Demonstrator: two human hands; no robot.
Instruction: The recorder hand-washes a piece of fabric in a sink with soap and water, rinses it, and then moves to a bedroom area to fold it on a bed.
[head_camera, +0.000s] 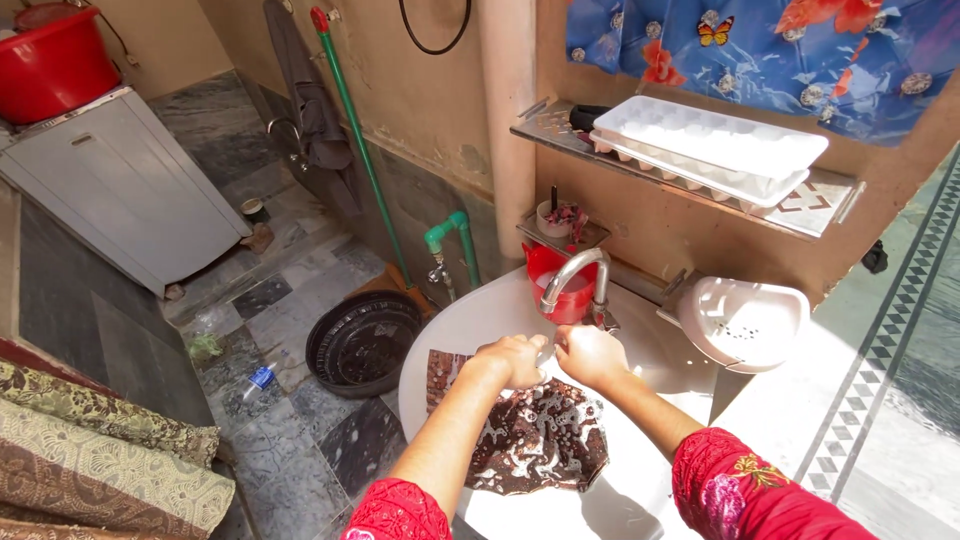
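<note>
Both my hands are held together over a white wash basin (650, 345), just below the spout of a curved metal tap (578, 272). My left hand (510, 358) and my right hand (590, 355) are closed and touch each other; something small and pale shows between them, but I cannot tell what it is. In the basin under my forearms lies a dark brown patterned tray or cloth (540, 440), wet and foamy. My sleeves are red.
A red jug (560, 295) stands behind the tap. A white colander (745, 322) sits right of the basin. White ice trays (715, 145) lie on a metal shelf. A black round pan (362, 340) is on the floor, by a green pipe (455, 240). A white washer (120, 185) stands far left.
</note>
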